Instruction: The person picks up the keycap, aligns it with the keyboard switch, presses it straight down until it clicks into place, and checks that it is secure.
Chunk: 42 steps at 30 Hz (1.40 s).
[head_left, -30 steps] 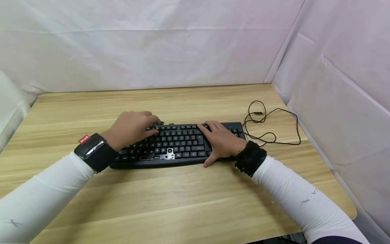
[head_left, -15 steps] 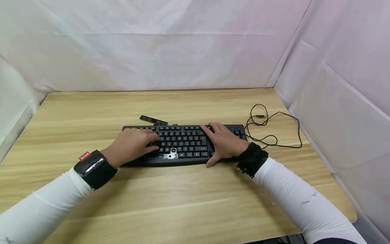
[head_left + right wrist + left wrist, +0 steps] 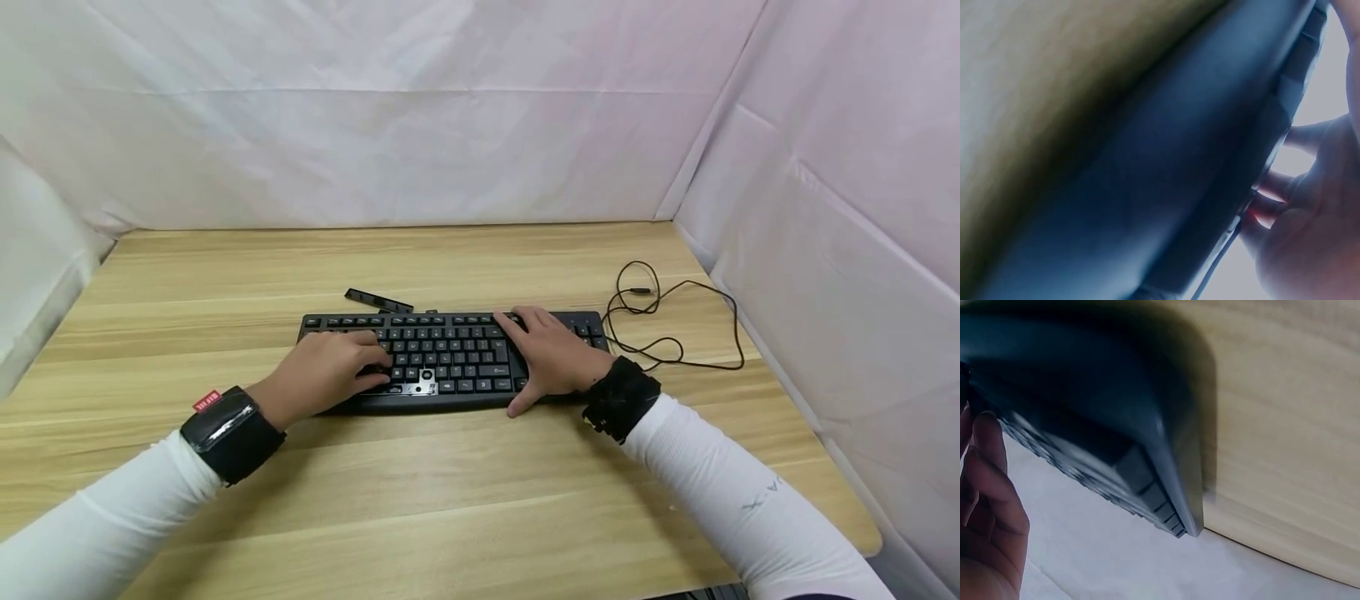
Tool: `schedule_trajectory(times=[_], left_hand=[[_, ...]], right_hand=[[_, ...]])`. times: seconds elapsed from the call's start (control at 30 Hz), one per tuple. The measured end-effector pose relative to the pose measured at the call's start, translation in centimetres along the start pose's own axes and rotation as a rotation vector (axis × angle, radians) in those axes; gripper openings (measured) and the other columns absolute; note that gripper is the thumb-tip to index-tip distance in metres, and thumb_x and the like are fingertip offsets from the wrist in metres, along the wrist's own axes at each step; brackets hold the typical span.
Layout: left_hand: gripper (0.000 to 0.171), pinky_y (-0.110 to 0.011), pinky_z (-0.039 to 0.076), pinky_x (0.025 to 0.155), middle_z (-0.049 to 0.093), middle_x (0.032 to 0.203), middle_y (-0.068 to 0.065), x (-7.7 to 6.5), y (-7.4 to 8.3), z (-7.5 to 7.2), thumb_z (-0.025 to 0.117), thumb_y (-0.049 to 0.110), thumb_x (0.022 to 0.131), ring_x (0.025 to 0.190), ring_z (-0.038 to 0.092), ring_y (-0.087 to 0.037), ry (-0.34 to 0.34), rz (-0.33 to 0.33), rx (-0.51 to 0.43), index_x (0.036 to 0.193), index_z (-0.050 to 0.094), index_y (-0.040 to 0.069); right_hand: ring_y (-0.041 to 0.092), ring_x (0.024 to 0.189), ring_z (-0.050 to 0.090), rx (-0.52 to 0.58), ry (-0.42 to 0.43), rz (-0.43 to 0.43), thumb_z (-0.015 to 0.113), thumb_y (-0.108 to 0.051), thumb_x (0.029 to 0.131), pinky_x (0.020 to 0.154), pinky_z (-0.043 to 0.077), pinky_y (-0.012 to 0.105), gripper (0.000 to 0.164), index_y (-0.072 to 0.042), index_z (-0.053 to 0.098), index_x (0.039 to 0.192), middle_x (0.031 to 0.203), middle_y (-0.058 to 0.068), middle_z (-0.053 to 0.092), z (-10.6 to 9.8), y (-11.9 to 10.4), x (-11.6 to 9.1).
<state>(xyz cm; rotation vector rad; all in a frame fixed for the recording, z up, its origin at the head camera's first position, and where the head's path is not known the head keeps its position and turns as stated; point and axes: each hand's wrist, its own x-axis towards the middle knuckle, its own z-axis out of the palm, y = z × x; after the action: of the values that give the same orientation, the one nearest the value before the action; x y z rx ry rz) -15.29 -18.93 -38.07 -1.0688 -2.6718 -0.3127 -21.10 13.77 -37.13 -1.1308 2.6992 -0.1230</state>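
A black computer keyboard (image 3: 420, 404) lies on the wooden table. My left hand (image 3: 322, 375) is over its left half, fingers bent down to the keys, thumb and index fingertips close together; I cannot tell whether they pinch a key. The left wrist view has these fingers (image 3: 997, 487) beside the key rows. Spread across the right part, my right hand (image 3: 555, 354) rests with its thumb at the front edge and its fingertips near the back. In the right wrist view its fingers (image 3: 1272, 187) reach over the keys. Near the front edge a pale patch (image 3: 420, 387) surrounds one key.
A long black strip (image 3: 375, 300) lies slanted on the table just behind the keyboard. To the right runs the looped black cable (image 3: 697, 364) with its plug (image 3: 640, 291). White cloth walls (image 3: 390, 158) stand behind and beside the table (image 3: 450, 500).
My left hand has moved from beside the strip behind the keyboard toward me, onto the keys, uncovering the strip. My right hand has stayed on the keyboard. The head view has shifted slightly.
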Motion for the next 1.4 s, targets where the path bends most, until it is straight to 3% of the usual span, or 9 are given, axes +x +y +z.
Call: schedule_trajectory(times=[0.27,0.7,1.4], left_hand=[[0.014,-0.032,0.057,0.054,0.069,0.084,0.002,-0.05,0.16,0.25,0.077,0.026,0.076,0.070,0.064,-0.010,0.013,-0.001,-0.006,0.086,0.075,0.016],[0.011,-0.032,0.056,0.051,0.071,0.080,0.000,-0.03,0.55,-0.69,0.077,0.019,0.076,0.067,0.064,-0.011,-0.060,-0.024,0.012,0.085,0.077,0.015],[0.006,-0.030,0.055,0.052,0.062,0.071,0.004,-0.23,0.66,-0.04,0.076,0.011,0.077,0.063,0.060,-0.007,-0.070,-0.073,-0.015,0.079,0.078,0.016]], right_hand=[[0.038,0.133,0.017,0.001,0.010,-0.001,0.072,-0.076,0.050,0.107,0.026,0.057,0.136,-0.006,0.013,0.151,0.148,0.027,0.021,0.05,0.05,-0.07],[0.038,0.134,0.017,-0.001,0.027,-0.029,0.071,-0.075,0.051,0.107,0.027,0.057,0.136,-0.005,0.012,0.151,0.148,0.028,0.021,0.39,0.14,-0.07],[0.037,0.133,0.019,-0.018,0.034,-0.036,0.071,-0.076,0.050,0.106,0.030,0.054,0.138,-0.003,0.012,0.150,0.146,0.029,0.024,0.12,0.24,0.02]])
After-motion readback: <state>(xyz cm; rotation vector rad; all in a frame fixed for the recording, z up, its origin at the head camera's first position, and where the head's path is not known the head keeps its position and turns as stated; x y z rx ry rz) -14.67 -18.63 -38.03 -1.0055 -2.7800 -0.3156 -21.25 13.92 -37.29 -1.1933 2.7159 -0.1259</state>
